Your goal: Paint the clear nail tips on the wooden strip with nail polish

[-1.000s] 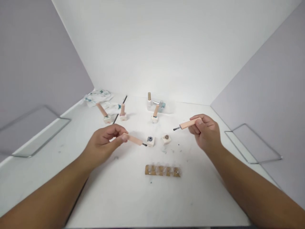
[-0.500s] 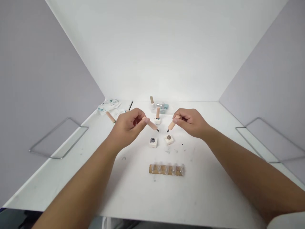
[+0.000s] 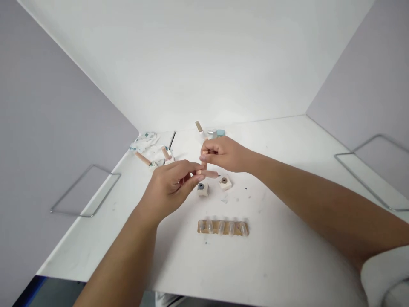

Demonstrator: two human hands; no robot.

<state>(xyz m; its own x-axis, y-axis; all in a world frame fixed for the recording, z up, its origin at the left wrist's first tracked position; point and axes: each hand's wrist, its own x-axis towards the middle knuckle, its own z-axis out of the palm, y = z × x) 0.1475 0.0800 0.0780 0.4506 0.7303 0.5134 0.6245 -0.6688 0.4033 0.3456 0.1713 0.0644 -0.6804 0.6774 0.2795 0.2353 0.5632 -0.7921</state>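
My left hand [image 3: 171, 185] pinches a peach-coloured brush cap [image 3: 209, 173] that points right, its dark tip just above an open white nail polish bottle with a grey neck [image 3: 202, 189]. My right hand [image 3: 223, 153] is closed round a second peach brush cap [image 3: 204, 161], held upright and mostly hidden by the fingers. A second open white bottle with a brown neck [image 3: 225, 183] stands just right of the first. In front of them lies a brown strip with several clear nail tips [image 3: 223, 227].
Behind the hands stand capped polish bottles [image 3: 166, 156] and a clear tray with more bottles [image 3: 214, 133]. Crumpled stained tissues [image 3: 144, 141] and a thin dark stick [image 3: 172, 139] lie at the back left. Wire frames [image 3: 83, 192] lean on both side walls. The table's front edge is near.
Both hands have drawn together over the two open bottles. My right hand moved left and turned its brush upright; my left hand's brush now points right. The camera has tilted.
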